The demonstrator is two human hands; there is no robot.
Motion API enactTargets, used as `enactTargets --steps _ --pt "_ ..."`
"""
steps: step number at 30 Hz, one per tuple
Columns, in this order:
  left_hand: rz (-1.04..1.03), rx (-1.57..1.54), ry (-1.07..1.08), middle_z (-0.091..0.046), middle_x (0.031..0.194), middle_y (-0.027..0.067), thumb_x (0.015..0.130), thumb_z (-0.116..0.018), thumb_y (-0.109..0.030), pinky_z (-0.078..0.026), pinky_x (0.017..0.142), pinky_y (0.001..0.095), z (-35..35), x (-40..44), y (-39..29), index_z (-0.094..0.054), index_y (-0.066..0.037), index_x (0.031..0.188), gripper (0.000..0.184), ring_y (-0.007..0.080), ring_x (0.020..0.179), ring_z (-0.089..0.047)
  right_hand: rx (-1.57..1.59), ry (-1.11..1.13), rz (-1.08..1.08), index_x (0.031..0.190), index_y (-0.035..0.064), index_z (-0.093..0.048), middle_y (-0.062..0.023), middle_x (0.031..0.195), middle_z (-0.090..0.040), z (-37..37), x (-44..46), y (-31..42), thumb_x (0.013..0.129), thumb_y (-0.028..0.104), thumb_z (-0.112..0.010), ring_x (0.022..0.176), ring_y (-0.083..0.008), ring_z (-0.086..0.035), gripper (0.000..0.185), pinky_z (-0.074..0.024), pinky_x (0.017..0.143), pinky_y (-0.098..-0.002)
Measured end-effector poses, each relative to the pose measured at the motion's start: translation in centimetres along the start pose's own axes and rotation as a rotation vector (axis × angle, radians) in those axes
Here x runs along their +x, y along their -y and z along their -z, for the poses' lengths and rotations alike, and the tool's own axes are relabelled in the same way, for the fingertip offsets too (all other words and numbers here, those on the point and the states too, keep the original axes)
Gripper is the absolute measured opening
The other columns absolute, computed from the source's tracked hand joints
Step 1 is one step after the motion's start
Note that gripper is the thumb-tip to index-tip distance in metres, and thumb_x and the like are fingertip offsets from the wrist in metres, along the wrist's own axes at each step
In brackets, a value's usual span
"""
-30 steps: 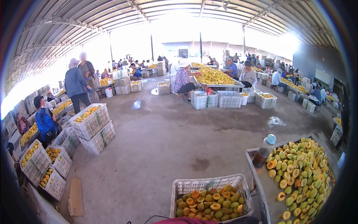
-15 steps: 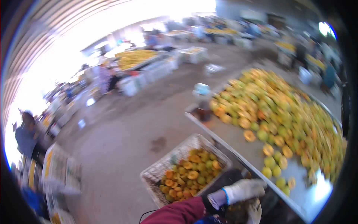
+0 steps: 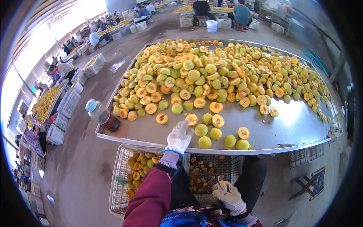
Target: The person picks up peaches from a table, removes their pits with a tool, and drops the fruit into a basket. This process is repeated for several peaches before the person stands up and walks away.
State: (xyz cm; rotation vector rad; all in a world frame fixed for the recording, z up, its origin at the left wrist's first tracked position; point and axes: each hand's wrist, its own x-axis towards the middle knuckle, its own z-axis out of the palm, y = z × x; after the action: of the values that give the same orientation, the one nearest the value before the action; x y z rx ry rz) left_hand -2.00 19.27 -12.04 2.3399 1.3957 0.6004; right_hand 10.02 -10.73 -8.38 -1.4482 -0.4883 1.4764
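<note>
My left hand (image 3: 180, 137), in a white knit glove, reaches over the front edge of the metal table (image 3: 151, 137). Its fingers are stretched out beside a cut peach half (image 3: 191, 119), and I cannot tell whether they touch it. Several more peach halves (image 3: 215, 133) lie just to the right, some cut side up with the pit showing. Low over my lap, my right hand (image 3: 229, 196), also gloved, is closed. A small, thin, shiny tool (image 3: 220, 178) sticks up from its fingers; its handle is hidden.
A big heap of peach halves (image 3: 189, 72) covers the table's far part. A bottle of dark liquid (image 3: 104, 116) leans at its left corner. Below are a crate of peach halves (image 3: 113, 189) and a dark crate with small pieces (image 3: 230, 166). A folding stool (image 3: 312, 183) stands right.
My view has swung right, so the table now lies in front of me. My hands, close together before, are apart: the left is over the table, the right above my lap.
</note>
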Motion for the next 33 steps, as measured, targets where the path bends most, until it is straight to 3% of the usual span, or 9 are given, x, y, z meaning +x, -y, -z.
enactTargets --steps 5,7,11,13,15,18,25,28,33 --pt "0.35 0.019 0.097 -0.047 0.138 0.0192 0.084 -0.061 -0.047 -0.041 0.102 0.0442 -2.9 6.2 0.0 -0.049 -0.008 0.134 0.064 0.0314 0.127 -0.046 0.147 -0.004 -0.113 0.114 0.005 -0.06 -0.0002 0.09 -0.065 0.3 -0.6 1.3 0.083 0.02 -0.077 0.078 -0.0076 -0.06 0.038 -0.0499 0.07 -0.0228" --pt "0.214 0.127 0.137 -0.053 0.131 0.0237 0.079 -0.069 -0.045 -0.042 0.1 0.0447 -4.4 6.6 0.8 -0.053 -0.003 0.128 0.067 0.0369 0.121 -0.051 0.146 -0.01 -0.122 0.114 0.0052 -0.06 0.0 0.09 -0.066 0.6 -0.6 1.6 0.083 0.021 -0.076 0.078 -0.0079 -0.061 0.038 -0.0501 0.07 -0.0232" --pt "0.255 -0.241 0.296 -0.063 0.116 0.0175 0.079 -0.075 -0.031 -0.053 0.082 0.0372 -1.5 4.7 -1.2 -0.053 -0.003 0.125 0.058 0.0301 0.097 -0.065 -0.002 -0.022 -0.013 0.113 0.0072 -0.061 0.0004 0.089 -0.066 0.1 0.4 2.0 0.084 0.023 -0.075 0.078 -0.0081 -0.061 0.036 -0.0503 0.071 -0.0247" --pt "0.384 -1.197 0.296 -0.063 0.111 0.013 0.084 -0.072 -0.017 -0.054 0.079 0.0345 0.4 1.8 -2.3 -0.053 -0.006 0.123 0.045 0.0265 0.094 -0.065 -0.043 -0.006 0.024 0.112 0.0086 -0.061 -0.0014 0.089 -0.067 0.0 0.8 2.3 0.083 0.026 -0.075 0.077 -0.011 -0.063 0.037 -0.0509 0.072 -0.0266" --pt "0.359 -1.554 0.434 -0.062 0.108 0.0098 0.087 -0.068 -0.008 -0.053 0.073 0.0292 4.1 -1.9 -5.1 -0.05 -0.006 0.123 0.041 0.0196 0.094 -0.063 -0.079 0.013 0.038 0.111 0.01 -0.062 -0.0031 0.088 -0.068 -0.6 0.7 2.7 0.082 0.029 -0.075 0.077 -0.0138 -0.064 0.037 -0.0516 0.072 -0.0286" --pt "0.231 -1.542 0.418 -0.062 0.108 0.0115 0.085 -0.07 -0.009 -0.052 0.074 0.0303 5.4 -6.1 -7.8 -0.05 -0.007 0.121 0.042 0.0216 0.097 -0.062 -0.363 0.012 0.111 0.107 0.007 -0.062 0.0002 0.085 -0.065 -1.9 0.5 5.2 0.083 0.018 -0.075 0.074 -0.0066 -0.059 0.029 -0.05 0.07 -0.0251" --pt "0.449 -1.599 0.442 -0.061 0.115 0.0162 0.083 -0.071 -0.038 -0.053 0.084 0.0382 6.6 -11.7 -10.1 -0.05 -0.006 0.128 0.059 0.0287 0.102 -0.061 -0.629 -0.108 0.18 0.105 0.0145 -0.057 -0.0149 0.085 -0.067 -4.2 -0.1 5.4 0.081 0.05 -0.067 0.081 -0.0378 -0.065 0.044 -0.0511 0.069 -0.0442" --pt "0.48 -1.751 0.34 -0.06 0.119 0.0165 0.091 -0.051 -0.058 -0.05 0.09 0.0424 5.7 -13.2 -10.0 -0.05 -0.005 0.128 0.065 0.0299 0.103 -0.061 -0.673 -0.159 0.194 0.1 0.0147 -0.056 -0.0148 0.081 -0.066 -4.8 -0.4 5.3 0.081 0.051 -0.065 0.078 -0.0381 -0.065 0.042 -0.0506 0.066 -0.0462" --pt "0.385 -1.684 0.322 -0.056 0.124 0.0165 0.093 -0.051 -0.055 -0.049 0.094 0.042 6.6 -14.7 -10.7 -0.047 -0.004 0.128 0.062 0.0296 0.108 -0.059 -0.832 -0.241 0.333 0.097 0.0132 -0.055 -0.0141 0.069 -0.064 -5.5 -1.1 4.5 0.084 0.049 -0.063 0.065 -0.0364 -0.065 0.039 -0.0497 0.057 -0.0458"
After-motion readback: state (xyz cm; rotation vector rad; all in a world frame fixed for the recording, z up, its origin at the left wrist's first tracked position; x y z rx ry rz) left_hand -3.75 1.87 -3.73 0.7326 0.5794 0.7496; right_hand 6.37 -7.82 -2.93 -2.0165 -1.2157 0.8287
